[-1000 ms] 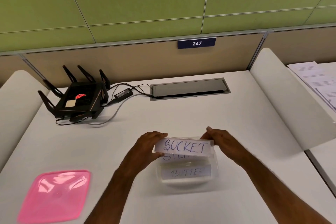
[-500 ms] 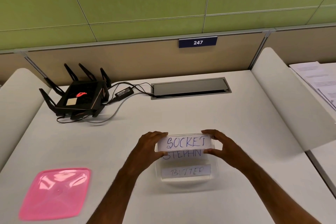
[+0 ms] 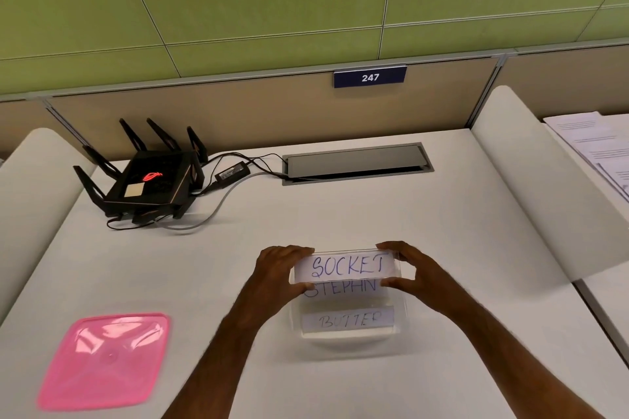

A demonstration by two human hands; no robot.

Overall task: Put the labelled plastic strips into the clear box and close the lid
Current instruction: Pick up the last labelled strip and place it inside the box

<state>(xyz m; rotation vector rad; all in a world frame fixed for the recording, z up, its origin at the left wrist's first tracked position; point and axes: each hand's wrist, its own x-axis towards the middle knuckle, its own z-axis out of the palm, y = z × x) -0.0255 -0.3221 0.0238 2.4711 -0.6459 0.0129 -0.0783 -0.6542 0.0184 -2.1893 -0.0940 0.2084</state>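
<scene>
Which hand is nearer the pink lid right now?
Left. The left hand grips the SOCKET strip's left end, up-right of the pink lid; the right hand holds the far end.

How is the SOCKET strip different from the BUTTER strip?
The SOCKET strip is held at its ends by the left hand and right hand at the clear box's top; the BUTTER strip lies inside, untouched. SOCKET's writing looks bold, BUTTER's faint. Both are white, handwritten strips.
</scene>
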